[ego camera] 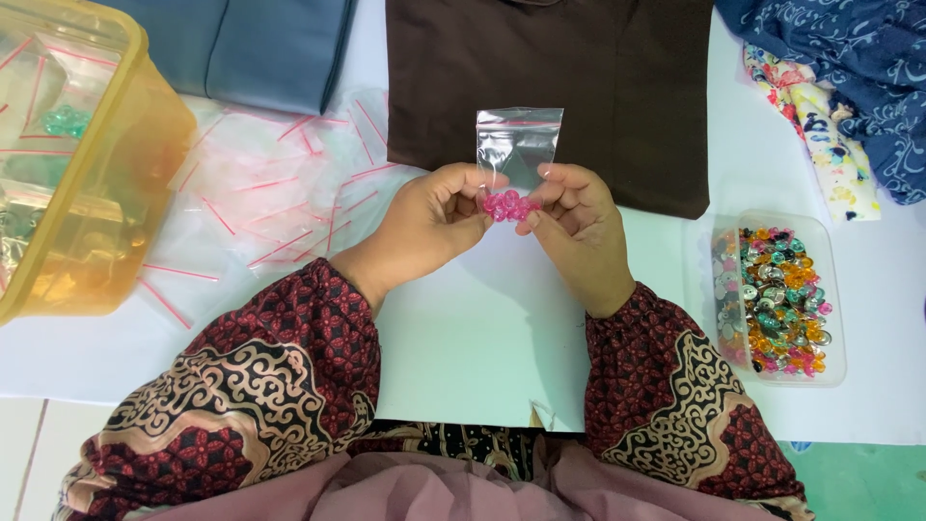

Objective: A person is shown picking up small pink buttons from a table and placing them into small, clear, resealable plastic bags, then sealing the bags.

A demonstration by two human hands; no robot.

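My left hand [432,220] and my right hand [574,227] meet above the white table [463,338], both pinching one small clear zip bag [518,145] with a red seal strip. The bag stands upright between my fingertips. A cluster of pink beads [508,205] sits in its bottom, right between my thumbs. Both my sleeves are dark red with a patterned print.
A pile of empty clear zip bags [280,193] lies at the left. An orange plastic tub [87,174] holding filled bags stands at the far left. A clear tray of mixed coloured beads [776,294] sits at the right. Brown cloth [550,87], blue cloth [260,48] and printed fabrics [839,87] lie behind.
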